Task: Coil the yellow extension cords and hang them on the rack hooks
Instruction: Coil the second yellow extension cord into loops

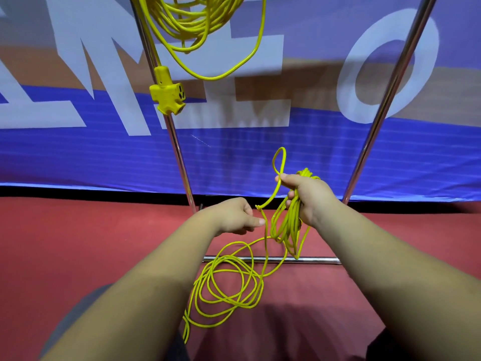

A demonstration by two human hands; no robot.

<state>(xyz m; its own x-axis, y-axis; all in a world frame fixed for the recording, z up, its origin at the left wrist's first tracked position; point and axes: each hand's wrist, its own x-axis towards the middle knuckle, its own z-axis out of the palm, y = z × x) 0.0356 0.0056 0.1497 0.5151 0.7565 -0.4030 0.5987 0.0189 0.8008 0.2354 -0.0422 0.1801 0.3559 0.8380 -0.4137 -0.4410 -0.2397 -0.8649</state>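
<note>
Coiling midway: fingers (258, 222) of the left hand (238, 217) pinch the yellow cord (266, 238) just beside the right hand (308, 195), whose fingers clench the gathered loops (290, 225). The slack (231, 270) below them likely needs drawing up next.

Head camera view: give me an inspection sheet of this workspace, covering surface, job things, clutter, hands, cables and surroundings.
Surface: red carpet floor.
Job's things: hung cord already coiled at the top of the rack, its outlet block dangling by the left pole; second cord only partly coiled.
Clutter: nothing seen.
Hands: left hand pinches a strand of the second cord; right hand grips its gathered loops.
Cables: the rest of the second cord lies in loose loops on the floor, crossing the rack's base bar.
Surroundings: blue banner with large white letters behind the rack.
</note>
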